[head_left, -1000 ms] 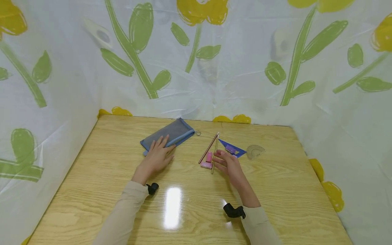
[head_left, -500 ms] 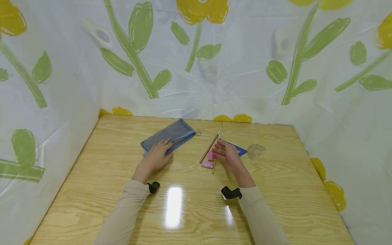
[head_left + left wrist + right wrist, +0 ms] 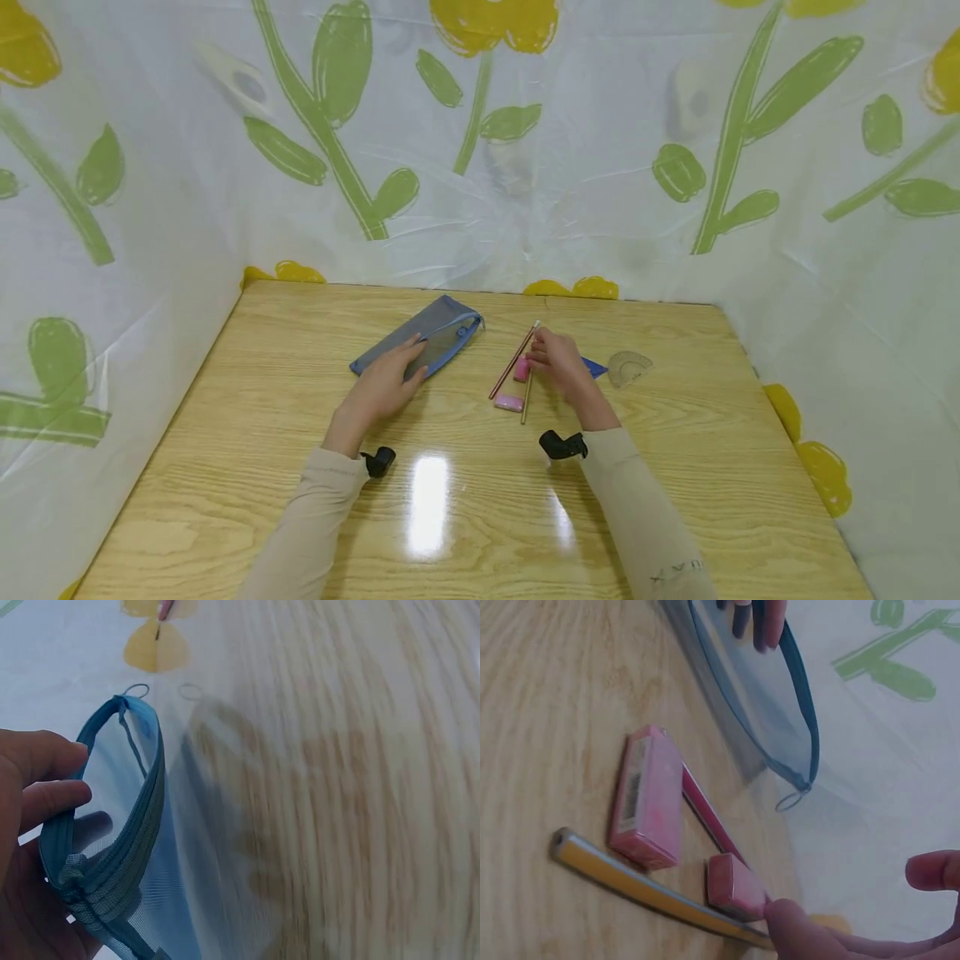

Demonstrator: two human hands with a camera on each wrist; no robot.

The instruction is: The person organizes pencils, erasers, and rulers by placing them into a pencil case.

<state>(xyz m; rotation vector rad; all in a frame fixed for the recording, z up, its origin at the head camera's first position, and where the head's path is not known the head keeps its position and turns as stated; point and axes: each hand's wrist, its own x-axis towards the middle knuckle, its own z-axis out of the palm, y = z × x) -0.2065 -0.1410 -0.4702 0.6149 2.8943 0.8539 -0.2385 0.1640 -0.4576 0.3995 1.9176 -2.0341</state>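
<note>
My left hand (image 3: 382, 383) grips the mouth rim of a blue mesh zip pouch (image 3: 420, 333). In the left wrist view, fingers (image 3: 56, 796) bend over the rim of the gaping pouch. My right hand (image 3: 561, 367) is low over a gold pencil (image 3: 525, 407) and a small pink eraser (image 3: 521, 369). One fingertip (image 3: 786, 919) reaches the small eraser and pencil in the right wrist view; another finger stands apart from it. Beside them lie a larger pink eraser (image 3: 509, 403) and a dark red pencil (image 3: 512, 362). A blue set square (image 3: 596, 367) is mostly hidden behind the right hand.
A clear protractor (image 3: 628, 368) lies to the right of the set square. The wooden table (image 3: 480, 517) meets a white flower-printed cloth (image 3: 585, 192) at its back and sides. Light glares off the table's front (image 3: 427, 508).
My left hand has spread the pouch's mouth wider. The right hand has moved forward over the set square, and the small pink eraser has shifted slightly away from me.
</note>
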